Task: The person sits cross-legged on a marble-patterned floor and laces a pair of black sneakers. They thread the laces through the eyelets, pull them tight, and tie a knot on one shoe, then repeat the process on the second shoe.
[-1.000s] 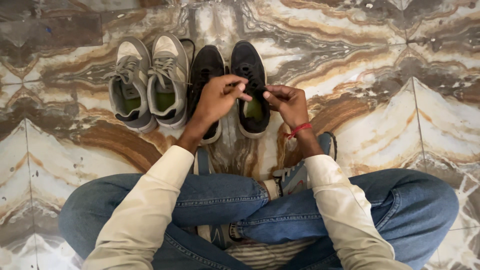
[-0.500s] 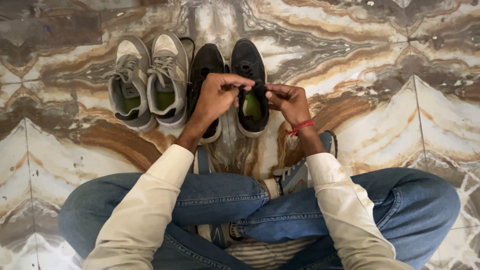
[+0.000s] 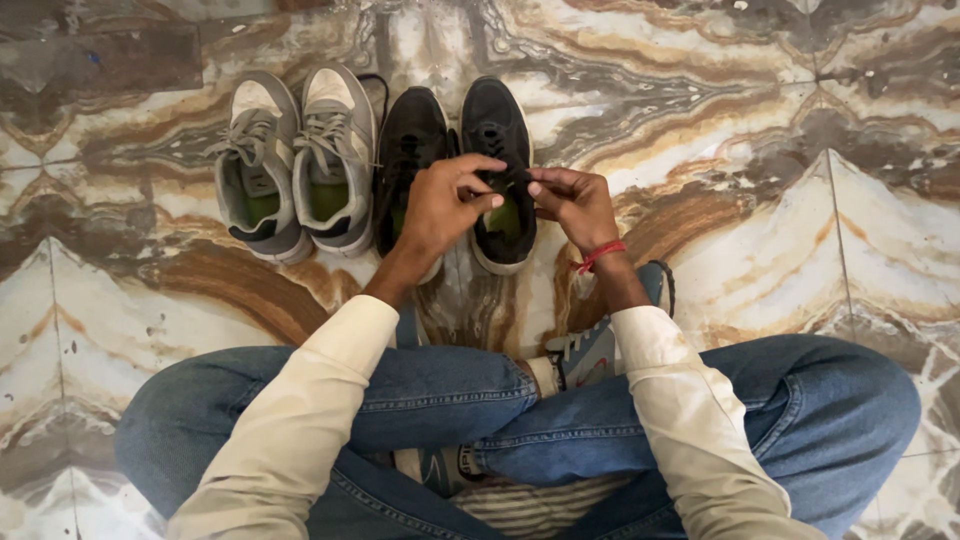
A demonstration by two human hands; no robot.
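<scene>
Upper centre of the frame, the right black sneaker (image 3: pixel 497 150) shows its green insole (image 3: pixel 506 217). My left hand (image 3: pixel 440 205) and right hand (image 3: pixel 577 204) pinch its black lace (image 3: pixel 512 178) between closed fingertips. Its mate (image 3: pixel 410 140) touches it; grey sneakers (image 3: pixel 295 150) sit further left.

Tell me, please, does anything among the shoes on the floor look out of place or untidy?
Nothing stands out. The grey pair and the black pair stand side by side, toes away. Both hands, left hand and right hand, pinch the lace of the right-hand black shoe.
</scene>
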